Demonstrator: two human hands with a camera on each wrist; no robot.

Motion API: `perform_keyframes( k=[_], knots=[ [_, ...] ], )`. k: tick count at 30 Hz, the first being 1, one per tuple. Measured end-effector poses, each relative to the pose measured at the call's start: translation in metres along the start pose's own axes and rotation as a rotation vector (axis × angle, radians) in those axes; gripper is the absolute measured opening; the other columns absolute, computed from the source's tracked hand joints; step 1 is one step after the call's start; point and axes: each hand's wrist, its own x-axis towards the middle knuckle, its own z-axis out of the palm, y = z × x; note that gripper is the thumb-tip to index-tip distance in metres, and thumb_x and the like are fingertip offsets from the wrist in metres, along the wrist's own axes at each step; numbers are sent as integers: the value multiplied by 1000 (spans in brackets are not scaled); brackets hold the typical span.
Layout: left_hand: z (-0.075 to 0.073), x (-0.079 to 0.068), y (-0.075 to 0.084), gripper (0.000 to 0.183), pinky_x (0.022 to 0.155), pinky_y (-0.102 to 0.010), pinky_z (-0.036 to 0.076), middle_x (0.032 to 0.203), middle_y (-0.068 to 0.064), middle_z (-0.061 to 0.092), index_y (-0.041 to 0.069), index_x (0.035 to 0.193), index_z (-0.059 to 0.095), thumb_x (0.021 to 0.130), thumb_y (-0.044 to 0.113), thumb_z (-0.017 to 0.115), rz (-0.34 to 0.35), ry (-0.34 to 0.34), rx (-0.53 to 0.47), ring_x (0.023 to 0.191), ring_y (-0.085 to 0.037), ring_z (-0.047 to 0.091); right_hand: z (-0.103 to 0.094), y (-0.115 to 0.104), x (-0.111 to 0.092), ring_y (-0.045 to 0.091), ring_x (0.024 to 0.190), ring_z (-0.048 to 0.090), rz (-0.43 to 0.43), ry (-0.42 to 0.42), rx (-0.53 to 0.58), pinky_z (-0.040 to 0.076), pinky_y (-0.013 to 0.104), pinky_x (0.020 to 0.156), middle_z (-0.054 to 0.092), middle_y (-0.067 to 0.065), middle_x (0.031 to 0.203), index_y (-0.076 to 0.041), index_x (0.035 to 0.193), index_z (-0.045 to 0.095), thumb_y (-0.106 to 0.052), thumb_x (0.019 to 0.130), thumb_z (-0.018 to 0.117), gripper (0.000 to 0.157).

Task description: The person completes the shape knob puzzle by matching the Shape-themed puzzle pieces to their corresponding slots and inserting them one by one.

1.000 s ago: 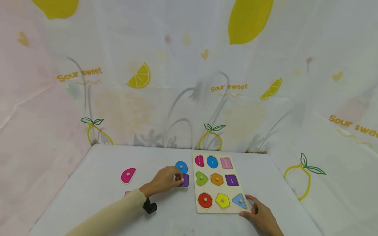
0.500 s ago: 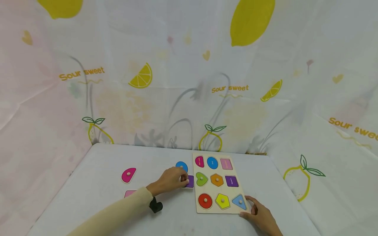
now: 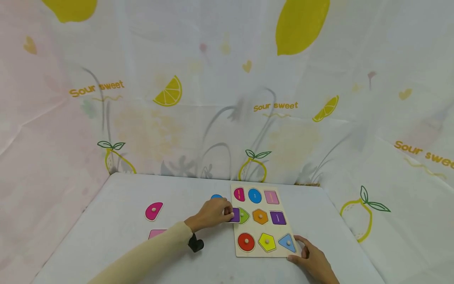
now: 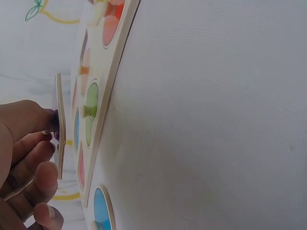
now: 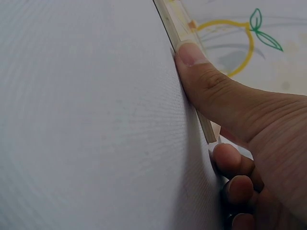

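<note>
Pieces lie loose on the left of your worktop [image 3: 113, 236]: first a magenta half-round [image 3: 154, 212], then a pink piece [image 3: 157, 234] partly hidden by your left sleeve [image 3: 152, 250]. Further right, a blue piece [image 3: 216, 196] peeks out behind your left hand [image 3: 211, 213]. That hand's fingers are nearly closed, pinching the knob of the purple square [image 3: 236, 215]; the left wrist view shows its plate edge-on and apart from the board [image 3: 253, 228]. You have the square over the board's left edge, where it hides part of the green heart [image 3: 244, 215]. A matching purple space [image 3: 278, 217] sits at the right end of the middle row, past the orange hexagon [image 3: 260, 216], so the step in hand looks like a carry across to it. Travel high enough to clear the heart's and hexagon's knobs, hold the plate level, square its sides with the outline before lowering, and wiggle lightly rather than force it if an edge catches. At the near right corner, beside the light-blue triangle [image 3: 287, 243], your right hand [image 3: 313, 260] grips the board, fingers bent and parted around it; how firmly, you can't tell from here. Steady, light pressure there should stop the board skidding.
</note>
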Motion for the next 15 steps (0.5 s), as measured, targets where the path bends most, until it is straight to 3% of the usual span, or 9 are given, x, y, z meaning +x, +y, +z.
perform_keyframes(
  k=[15],
  knots=[
    [15,18,5,12,60,-18,46,74,12,56,15,90,74,93,26,78,-20,-17,-24,70,-4,50,2,1,1,18,67,44,17,10,3,35,29,58,45,4,73,-6,141,58,-55,68,91,94]
  ],
)
